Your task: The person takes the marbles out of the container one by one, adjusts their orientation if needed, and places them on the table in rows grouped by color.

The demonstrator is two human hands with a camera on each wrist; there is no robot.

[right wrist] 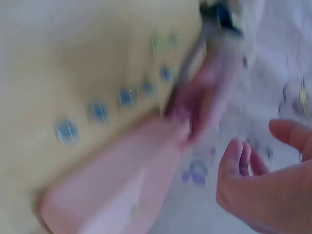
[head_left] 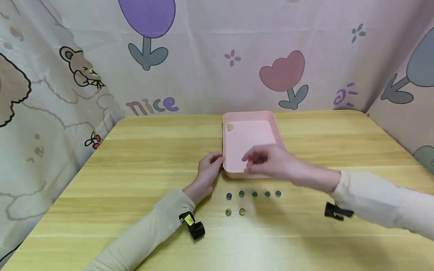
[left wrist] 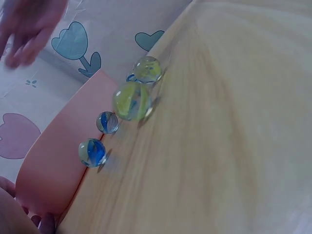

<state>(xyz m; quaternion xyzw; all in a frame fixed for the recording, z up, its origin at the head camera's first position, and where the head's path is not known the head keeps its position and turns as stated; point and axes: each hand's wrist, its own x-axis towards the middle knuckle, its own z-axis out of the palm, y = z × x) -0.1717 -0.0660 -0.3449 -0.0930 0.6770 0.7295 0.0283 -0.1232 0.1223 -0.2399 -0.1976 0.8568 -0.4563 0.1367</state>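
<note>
A shallow pink tray (head_left: pixel 251 146) lies on the table, and my left hand (head_left: pixel 209 171) holds its near left corner. In the left wrist view, the fingers of that hand show low against the tray wall (left wrist: pixel 58 161). My right hand (head_left: pixel 268 162) hovers above the tray's near part, thumb and fingers apart and loosely bent. Nothing shows between them in the right wrist view. A small cluster of yellowish marbles (head_left: pixel 229 127) sits in the tray's far left corner. In front of the tray, several blue marbles (head_left: pixel 254 194) form a row. Two yellow marbles (head_left: pixel 242 212) lie nearer.
The wooden table (head_left: pixel 152 150) extends on both sides of the tray. A printed curtain (head_left: pixel 203 56) hangs behind it and along both sides. Black wrist cameras (head_left: pixel 194 226) are worn at the cuffs.
</note>
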